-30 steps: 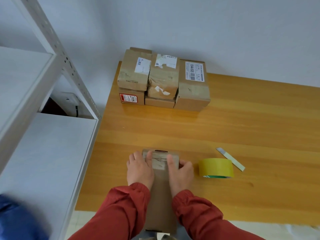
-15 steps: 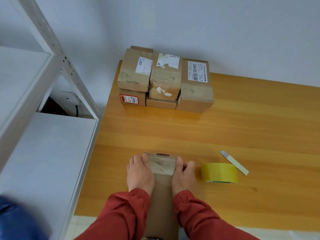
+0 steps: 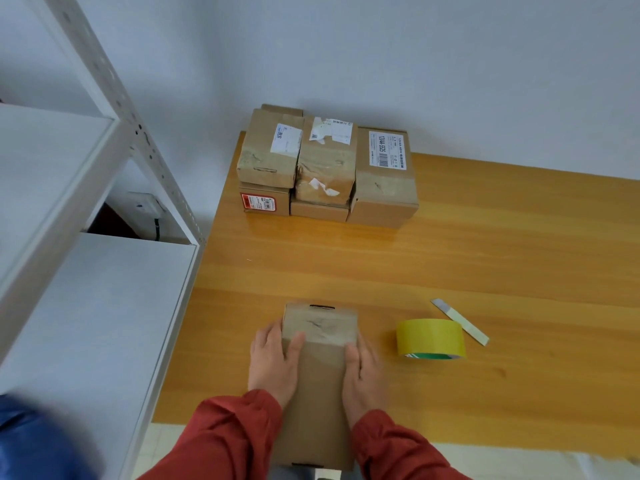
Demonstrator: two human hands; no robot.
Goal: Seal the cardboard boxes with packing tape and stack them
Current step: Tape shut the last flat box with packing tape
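Observation:
A long brown cardboard box [image 3: 320, 382] lies on the wooden table [image 3: 450, 265] near its front edge, with clear tape across its far end. My left hand [image 3: 273, 362] presses against its left side, thumb on top. Against the right side rests my right hand [image 3: 363, 375], thumb on the top edge. A roll of yellow packing tape [image 3: 430, 338] stands just right of the box. Several sealed boxes [image 3: 327, 168] are stacked two high at the table's far left corner against the wall.
A white-handled cutter blade [image 3: 460, 322] lies behind the tape roll. A white metal shelving unit [image 3: 86, 271] stands along the table's left side. Blue fabric [image 3: 34, 441] shows at the bottom left. The grey wall runs behind the table.
Both hands have slid back along the box's sides, off the taped far end. The thumbs that smoothed the tape on top now rest farther toward me.

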